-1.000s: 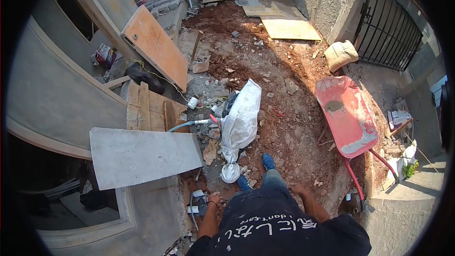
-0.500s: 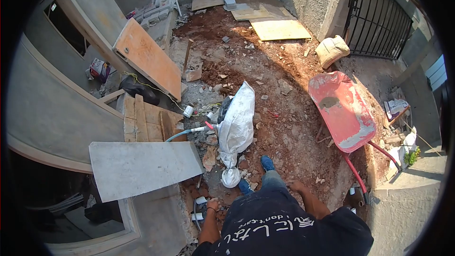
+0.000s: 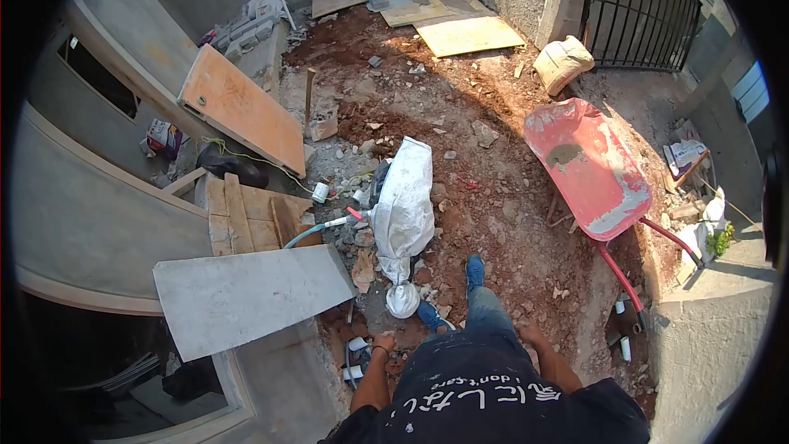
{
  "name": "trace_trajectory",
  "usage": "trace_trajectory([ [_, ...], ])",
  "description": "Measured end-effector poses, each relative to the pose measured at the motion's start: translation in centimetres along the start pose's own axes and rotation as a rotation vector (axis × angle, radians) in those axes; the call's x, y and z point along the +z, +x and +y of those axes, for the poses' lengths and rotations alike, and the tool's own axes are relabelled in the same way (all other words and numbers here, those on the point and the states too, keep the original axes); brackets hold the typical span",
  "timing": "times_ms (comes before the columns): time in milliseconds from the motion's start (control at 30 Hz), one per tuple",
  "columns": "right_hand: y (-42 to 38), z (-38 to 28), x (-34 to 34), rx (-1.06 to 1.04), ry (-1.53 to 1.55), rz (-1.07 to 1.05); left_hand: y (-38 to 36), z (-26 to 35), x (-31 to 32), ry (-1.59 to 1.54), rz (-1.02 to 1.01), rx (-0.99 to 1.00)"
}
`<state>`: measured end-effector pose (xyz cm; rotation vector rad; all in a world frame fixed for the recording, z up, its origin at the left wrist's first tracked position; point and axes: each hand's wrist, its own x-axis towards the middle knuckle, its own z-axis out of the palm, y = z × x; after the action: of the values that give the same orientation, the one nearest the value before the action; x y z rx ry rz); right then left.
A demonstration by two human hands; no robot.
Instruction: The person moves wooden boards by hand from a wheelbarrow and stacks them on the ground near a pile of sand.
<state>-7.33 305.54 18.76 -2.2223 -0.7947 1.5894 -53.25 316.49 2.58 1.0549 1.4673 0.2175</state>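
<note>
My left hand [image 3: 383,342], with a dark band at the wrist, hangs loose beside my body with nothing visible in it. It is nearest to white pipe ends [image 3: 355,358] in the ground and a tied white sack [image 3: 403,214] lying ahead. My right hand [image 3: 531,335] hangs on the other side, also without a visible object; its fingers are small and partly turned away. Between the hands are my jeans and blue shoes [image 3: 475,271] on rubble. A pale hose with a red-handled valve [image 3: 355,214] reaches the sack's left side.
A red wheelbarrow [image 3: 588,164] stands at the right, its handles toward me. A grey board [image 3: 255,296] juts out at the left, near an orange door panel [image 3: 242,111]. A brown sack [image 3: 563,64] sits by the black gate [image 3: 641,12]. Loose stones cover the reddish soil.
My view has shifted slightly, and the shoe on the right sits farther forward with more leg showing. Both hands stay empty at my sides; the sack and wheelbarrow have not visibly been moved.
</note>
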Motion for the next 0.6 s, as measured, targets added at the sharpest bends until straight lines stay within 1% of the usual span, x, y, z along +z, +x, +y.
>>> trace_trajectory([
  [33, -0.9, -0.3, -0.5, 0.111, 0.063, -0.005, 0.8, 0.4, -1.0, 0.154, 0.041, 0.289],
  [67, -1.8, -0.6, -0.6, 0.115, 0.060, -0.003, 1.3, -0.1, 0.3, 0.150, 0.038, 0.288],
  [100, -2.8, -0.6, -0.5, 0.179, 0.035, 0.039, 1.7, 0.3, 0.7, -0.004, 0.064, -0.001],
  [133, -3.3, -0.4, -0.8, 0.240, 0.008, 0.081, -0.1, 4.1, 0.4, -0.159, 0.090, -0.288],
  [167, -1.5, 7.2, -1.8, 0.237, 0.002, 0.082, -0.5, 5.6, 0.5, -0.165, 0.092, -0.287],
  [200, 1.3, 11.3, -1.2, 0.177, -0.101, 0.061, -0.4, 6.7, 0.2, -0.286, 0.068, -0.278],
  [233, 4.6, 12.3, 0.5, 0.117, -0.204, 0.038, -0.3, 7.3, 0.6, -0.408, 0.043, -0.270],
  [267, 5.9, 12.7, -0.3, 0.114, -0.214, 0.038, -1.4, 9.5, 1.3, -0.343, 0.081, -0.276],
  [333, 6.7, 12.5, -1.4, 0.096, -0.309, -0.040, -0.4, 8.7, 1.9, -0.384, 0.067, -0.267],
  [367, 6.4, 11.2, -2.3, 0.094, -0.317, -0.045, -0.2, 8.3, 2.1, -0.413, 0.050, -0.254],
  [400, 6.5, 9.1, -4.0, 0.052, -0.212, -0.060, -1.5, 10.9, 3.0, -0.324, 0.118, -0.313],
  [433, 7.1, 7.2, -5.5, 0.011, -0.109, -0.078, -1.6, 12.2, 3.1, -0.335, 0.126, -0.311],
  [467, 7.8, 5.8, -6.8, 0.008, -0.123, -0.087, -2.0, 12.8, 3.0, -0.202, 0.157, -0.218],
  [500, 8.5, 4.8, -8.0, 0.008, -0.105, -0.042, -2.5, 13.0, 2.6, -0.072, 0.190, -0.132],
  [533, 9.1, 4.2, -9.0, 0.006, -0.092, 0.001, -2.7, 13.0, 1.7, -0.155, 0.266, -0.110],
  [567, 10.0, 4.1, -10.2, 0.001, -0.126, -0.018, -2.9, 13.0, 0.4, -0.246, 0.349, -0.092],
  [600, 11.4, 4.2, -11.4, -0.124, -0.200, 0.020, -3.7, 13.4, -1.3, -0.409, 0.431, -0.061],
])
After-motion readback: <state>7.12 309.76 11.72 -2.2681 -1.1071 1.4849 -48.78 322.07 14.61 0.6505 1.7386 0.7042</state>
